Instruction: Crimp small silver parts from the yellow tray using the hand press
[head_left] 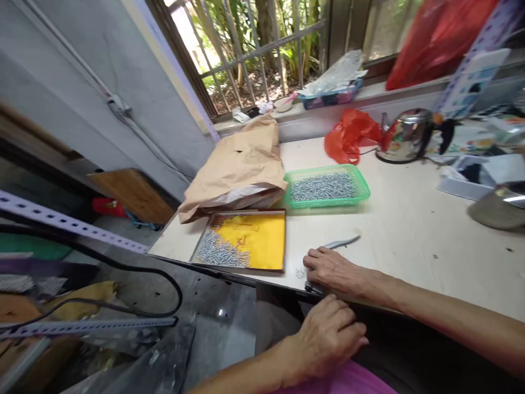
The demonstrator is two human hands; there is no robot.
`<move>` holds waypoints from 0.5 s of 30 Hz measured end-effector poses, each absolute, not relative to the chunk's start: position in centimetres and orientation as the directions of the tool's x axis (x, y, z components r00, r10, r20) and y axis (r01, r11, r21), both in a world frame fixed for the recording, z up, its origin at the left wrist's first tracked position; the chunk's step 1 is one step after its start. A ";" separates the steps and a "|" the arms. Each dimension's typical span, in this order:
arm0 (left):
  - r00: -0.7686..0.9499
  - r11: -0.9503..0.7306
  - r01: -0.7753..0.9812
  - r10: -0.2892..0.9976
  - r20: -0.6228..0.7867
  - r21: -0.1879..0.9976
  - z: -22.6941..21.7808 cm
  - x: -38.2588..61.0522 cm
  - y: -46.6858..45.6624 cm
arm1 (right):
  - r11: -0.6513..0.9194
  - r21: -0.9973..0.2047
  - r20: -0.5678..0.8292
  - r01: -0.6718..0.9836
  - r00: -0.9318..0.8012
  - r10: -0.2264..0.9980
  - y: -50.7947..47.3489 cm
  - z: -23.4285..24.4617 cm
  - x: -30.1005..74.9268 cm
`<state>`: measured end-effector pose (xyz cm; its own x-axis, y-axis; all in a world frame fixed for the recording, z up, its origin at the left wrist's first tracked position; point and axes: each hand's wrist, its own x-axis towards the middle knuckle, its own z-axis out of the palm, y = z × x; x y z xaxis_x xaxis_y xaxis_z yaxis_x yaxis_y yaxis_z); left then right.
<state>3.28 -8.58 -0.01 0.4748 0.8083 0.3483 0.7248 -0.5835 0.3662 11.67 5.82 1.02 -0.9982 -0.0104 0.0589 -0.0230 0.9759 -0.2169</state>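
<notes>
My left hand [331,332] is curled closed in front of the table's near edge, above pink cloth; whatever it may hold is hidden. On the table edge just beyond, my right hand [333,269] lies with bent fingers over a dark metallic piece [313,288], whose kind I cannot make out. A slim grey handle-like piece [343,242] sticks out past its far side. To the left sits a shallow tray [284,241] with a yellow bottom and silver screws [221,253] heaped at its left. Behind it, a green plastic basket [363,191] holds many more screws [324,186].
A large brown paper bag [241,158] lies behind the yellow tray. Farther back are a red plastic bag [350,134] and a steel kettle [406,137]. A white box [463,178] and a metal bowl-like object [500,207] stand at right. A perforated metal bar [77,223] crosses at left.
</notes>
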 end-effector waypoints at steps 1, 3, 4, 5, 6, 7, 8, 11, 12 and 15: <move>0.423 -0.537 0.777 0.832 0.359 0.329 0.5 1.7 -8.9 | 0.978 -0.205 0.064 -0.042 -0.998 -0.029 5.7 0.5 11.1; 0.221 -0.323 0.913 0.906 0.361 0.250 1.7 -2.6 -9.0 | 0.981 -0.184 0.077 -0.063 -0.996 -0.050 5.9 -0.5 10.3; 0.071 -0.151 0.966 0.936 0.345 0.211 2.4 -5.1 -8.8 | 0.981 -0.179 0.085 -0.072 -0.995 -0.058 6.0 -1.0 9.9; -0.077 0.022 0.985 0.944 0.321 0.172 2.9 -7.8 -8.6 | 0.980 -0.182 0.093 -0.074 -0.994 -0.058 6.1 -1.6 9.7; -0.211 0.177 0.974 0.933 0.291 0.139 3.4 -10.4 -8.3 | 0.978 -0.196 0.106 -0.065 -0.993 -0.045 6.1 -2.1 9.6; -0.309 0.292 0.951 0.917 0.252 0.105 3.8 -12.7 -7.9 | 0.972 -0.229 0.124 -0.053 -0.992 -0.024 6.1 -2.5 9.6; -0.378 0.372 0.926 0.903 0.202 0.071 4.0 -14.8 -7.5 | 0.958 -0.282 0.143 -0.042 -0.990 -0.002 6.1 -2.8 9.6; -0.453 0.455 0.891 0.888 0.080 0.002 3.9 -18.7 -6.7 | 0.861 -0.509 0.214 -0.005 -0.969 0.121 6.0 -2.4 9.8; -0.454 0.455 0.891 0.890 0.047 -0.007 3.7 -19.2 -6.5 | 0.812 -0.583 0.242 0.014 -0.951 0.191 6.1 -1.8 9.8; -0.446 0.445 0.895 0.894 -0.031 -0.027 3.2 -19.6 -5.8 | 0.717 -0.690 0.343 0.103 -0.825 0.449 7.5 1.5 9.7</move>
<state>-19.57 -5.84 3.21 -0.4460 0.8945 -0.0312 0.8950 0.4453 -0.0274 9.68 7.49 1.47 -0.8254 0.4485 0.3427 0.1029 0.7165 -0.6899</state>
